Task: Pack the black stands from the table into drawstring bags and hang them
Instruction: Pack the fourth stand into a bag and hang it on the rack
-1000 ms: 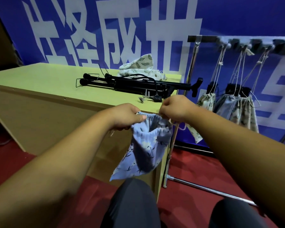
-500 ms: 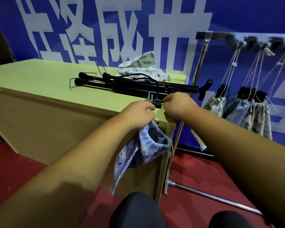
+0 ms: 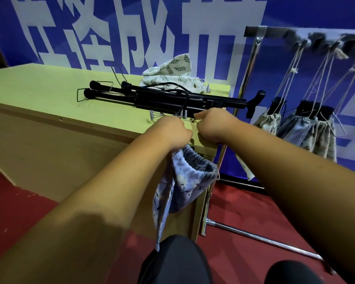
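Note:
Two folded black stands lie side by side on the yellow-green table, their ends sticking out past its right edge. My left hand grips the gathered rim of a blue flower-print drawstring bag, which hangs open below the table's front corner. My right hand is curled at the near side of the nearer stand and seems to pinch a small part there. Its fingertips are hidden.
A folded leaf-print bag lies on the table behind the stands. To the right stands a metal rack with several filled bags hanging by strings. Its base bar runs across the red floor. My knees are at the bottom.
My right hand let go of the bag rim and moved up to the nearer stand. My left hand rose to the table edge with the bag, which now hangs from that hand alone.

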The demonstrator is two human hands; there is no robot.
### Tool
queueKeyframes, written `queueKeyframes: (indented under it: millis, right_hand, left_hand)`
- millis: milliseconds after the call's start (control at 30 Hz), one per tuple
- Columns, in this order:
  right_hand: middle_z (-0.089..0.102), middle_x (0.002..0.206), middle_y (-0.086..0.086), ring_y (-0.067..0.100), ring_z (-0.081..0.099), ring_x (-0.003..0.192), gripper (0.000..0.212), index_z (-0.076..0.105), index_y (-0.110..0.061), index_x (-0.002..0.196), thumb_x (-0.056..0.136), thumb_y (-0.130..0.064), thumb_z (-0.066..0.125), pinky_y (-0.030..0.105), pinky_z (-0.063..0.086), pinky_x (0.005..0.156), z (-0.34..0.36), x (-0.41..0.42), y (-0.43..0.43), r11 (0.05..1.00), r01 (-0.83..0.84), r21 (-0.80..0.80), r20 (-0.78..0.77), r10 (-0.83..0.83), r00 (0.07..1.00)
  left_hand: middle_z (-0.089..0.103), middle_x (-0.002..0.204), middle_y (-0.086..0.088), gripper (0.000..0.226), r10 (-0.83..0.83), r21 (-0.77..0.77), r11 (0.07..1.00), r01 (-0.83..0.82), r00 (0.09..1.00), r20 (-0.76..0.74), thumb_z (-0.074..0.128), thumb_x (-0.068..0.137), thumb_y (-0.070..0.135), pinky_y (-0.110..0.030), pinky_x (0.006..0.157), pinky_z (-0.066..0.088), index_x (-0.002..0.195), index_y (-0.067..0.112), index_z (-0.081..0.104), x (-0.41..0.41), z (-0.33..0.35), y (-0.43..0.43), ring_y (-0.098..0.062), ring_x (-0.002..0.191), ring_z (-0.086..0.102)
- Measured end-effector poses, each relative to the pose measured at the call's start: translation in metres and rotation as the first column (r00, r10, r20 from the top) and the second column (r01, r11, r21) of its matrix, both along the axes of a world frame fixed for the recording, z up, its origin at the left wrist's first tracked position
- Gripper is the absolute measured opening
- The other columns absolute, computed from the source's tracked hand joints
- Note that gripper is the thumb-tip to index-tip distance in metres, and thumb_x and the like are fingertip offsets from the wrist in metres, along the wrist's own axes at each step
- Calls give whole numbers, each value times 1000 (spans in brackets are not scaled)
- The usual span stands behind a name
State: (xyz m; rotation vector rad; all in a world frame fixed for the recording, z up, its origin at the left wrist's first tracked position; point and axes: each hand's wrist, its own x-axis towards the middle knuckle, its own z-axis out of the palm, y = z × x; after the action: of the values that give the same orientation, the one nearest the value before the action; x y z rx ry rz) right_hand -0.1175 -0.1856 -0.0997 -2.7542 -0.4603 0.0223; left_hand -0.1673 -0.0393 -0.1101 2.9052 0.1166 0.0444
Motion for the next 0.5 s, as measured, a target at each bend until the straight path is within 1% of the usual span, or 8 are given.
queueKeyframes:
  millis: [67, 100, 167, 233, 333, 400, 433, 500]
  right_hand:
    - [69, 129, 7, 25, 66, 103, 51, 55, -21, 154, 104, -11, 48, 35, 58, 90, 3, -7, 4, 993, -2, -122, 18, 4, 1000]
    - [69, 123, 5, 26, 67, 102, 50, 56, -20, 153, 104, -11, 49, 36, 60, 88, 4, -10, 6, 983, -16, -182, 54, 26, 998]
    - [66, 106, -2, 24, 65, 91, 51, 58, -28, 151, 103, -14, 51, 32, 56, 76, 0, -9, 8, 977, -8, -212, 96, 29, 995]
    - [70, 111, -2, 21, 64, 85, 51, 61, -35, 148, 102, -17, 53, 29, 52, 69, -6, -7, 9, 984, 17, -177, 124, 5, 992]
    - [73, 124, 0, 21, 66, 83, 49, 64, -43, 144, 100, -21, 55, 27, 48, 59, -15, -4, 11, 994, 75, -73, 136, -65, 989]
    - [72, 130, -1, 20, 65, 84, 52, 62, -47, 145, 100, -21, 56, 24, 42, 53, -17, -4, 11, 996, 78, -47, 134, -71, 988]
    - [72, 130, -1, 19, 65, 84, 53, 61, -49, 145, 100, -20, 56, 24, 41, 52, -17, -4, 11, 997, 68, -49, 135, -61, 989]
    - [73, 123, -2, 18, 64, 80, 57, 62, -52, 143, 99, -16, 54, 25, 40, 51, -15, -8, 11, 997, 38, -74, 149, -26, 988]
  left_hand:
    - [59, 103, -13, 34, 9, -12, 1000, -9, 1000, 8, 46, 103, 38, -33, 79, 45, 101, 10, 65, 0, 0, -1, -31, 96, 53]
    - [61, 104, -13, 34, 13, -18, 1000, -13, 1000, 12, 46, 103, 38, -33, 78, 45, 100, 9, 65, 0, 1, -1, -31, 96, 54]
    - [65, 110, -16, 37, 17, -13, 1000, -17, 1000, 10, 46, 103, 37, -33, 80, 48, 103, 7, 67, -3, 1, -2, -32, 98, 56]
    - [67, 116, -17, 39, 21, -27, 999, -20, 1000, 12, 46, 104, 36, -34, 82, 48, 109, 5, 69, -7, 1, -3, -33, 103, 58]
    - [68, 119, -18, 37, 27, -63, 998, -25, 999, 30, 46, 105, 34, -34, 83, 47, 111, 5, 69, -12, 3, -5, -34, 108, 61]
    - [67, 129, -17, 42, 26, -67, 997, -24, 999, 28, 44, 106, 33, -35, 92, 51, 128, 6, 68, -14, 3, -6, -34, 115, 63]
    - [66, 135, -16, 44, 26, -55, 998, -24, 999, 23, 44, 106, 33, -35, 96, 51, 135, 8, 66, -14, 4, -6, -33, 120, 62]
    - [65, 136, -15, 43, 17, -16, 1000, -16, 1000, 24, 43, 106, 33, -33, 93, 49, 133, 11, 67, -15, 4, -7, -34, 123, 60]
